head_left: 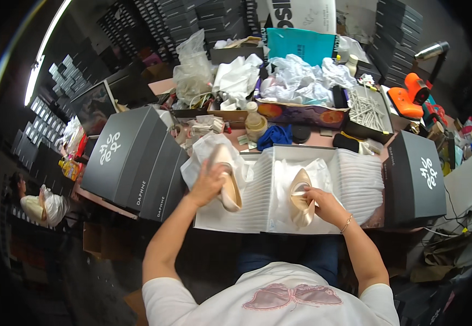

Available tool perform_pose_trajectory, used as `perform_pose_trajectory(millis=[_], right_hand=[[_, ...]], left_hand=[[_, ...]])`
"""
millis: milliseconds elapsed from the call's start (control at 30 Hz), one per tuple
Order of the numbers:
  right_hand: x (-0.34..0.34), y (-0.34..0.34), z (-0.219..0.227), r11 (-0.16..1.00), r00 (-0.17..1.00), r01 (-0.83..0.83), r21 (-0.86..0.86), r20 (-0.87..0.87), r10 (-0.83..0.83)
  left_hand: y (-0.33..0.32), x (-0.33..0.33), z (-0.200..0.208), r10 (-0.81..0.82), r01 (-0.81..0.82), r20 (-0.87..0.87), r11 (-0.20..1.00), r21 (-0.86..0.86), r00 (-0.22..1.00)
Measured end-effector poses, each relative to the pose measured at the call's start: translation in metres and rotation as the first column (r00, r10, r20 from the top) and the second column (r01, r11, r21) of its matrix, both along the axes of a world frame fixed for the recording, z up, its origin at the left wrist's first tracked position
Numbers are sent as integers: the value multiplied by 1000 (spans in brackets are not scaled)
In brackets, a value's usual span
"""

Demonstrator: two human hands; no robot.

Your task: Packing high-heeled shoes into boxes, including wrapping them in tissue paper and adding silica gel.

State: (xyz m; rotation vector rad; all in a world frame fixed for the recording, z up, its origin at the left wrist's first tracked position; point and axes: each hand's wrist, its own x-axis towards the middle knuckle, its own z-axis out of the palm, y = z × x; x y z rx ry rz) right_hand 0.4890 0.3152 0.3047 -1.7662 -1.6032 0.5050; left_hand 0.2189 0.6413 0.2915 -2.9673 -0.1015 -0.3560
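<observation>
My left hand [208, 183] is closed around the side of a pale beige pointed shoe [231, 196], held tilted over the left half of an open white-lined shoebox [272, 190]; the fingers are slightly blurred. The matching pale beige shoe [302, 213] is over the right half, toe pointing away from me. My right hand [324, 205] grips that shoe at its side, with the thumb and fingers at the opening. White tissue paper [320, 173] lies under and behind the right shoe. Ribbed white foam wrap [360, 182] spreads across the box's right edge.
Dark grey shoeboxes [117, 157] stand at left, another grey box [414, 176] at right. Behind are a glue-like bottle [255, 122], a blue cloth [274, 136], a carton of crumpled paper [301, 113], a box of white sticks [367, 111] and an orange tool [410, 98]. Another person [43, 206] sits far left.
</observation>
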Motion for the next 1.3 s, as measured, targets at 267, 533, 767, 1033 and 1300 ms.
perform_pose_trajectory(millis=[267,533,767,1033,1300], right_hand=[[-1,-26,125,938,790,43,345,-587,180],[-72,-18,113,955,482,-196,223,-826,292],[-81,-17,95,971,467,-177,160,-855,226],[-74,-4,70,976,348,-174,131,-919,185],[-74,-1,35,987,-95,-137,88,-993,75]], left_hand=[[-77,-18,170,246,155,169,75,-985,954],[-140,-10,127,13,231,242,-345,-910,970],[-142,-14,116,46,205,201,-323,-924,979],[-142,-6,92,156,213,153,-533,-819,976],[-145,7,60,188,171,11,-866,-470,982]])
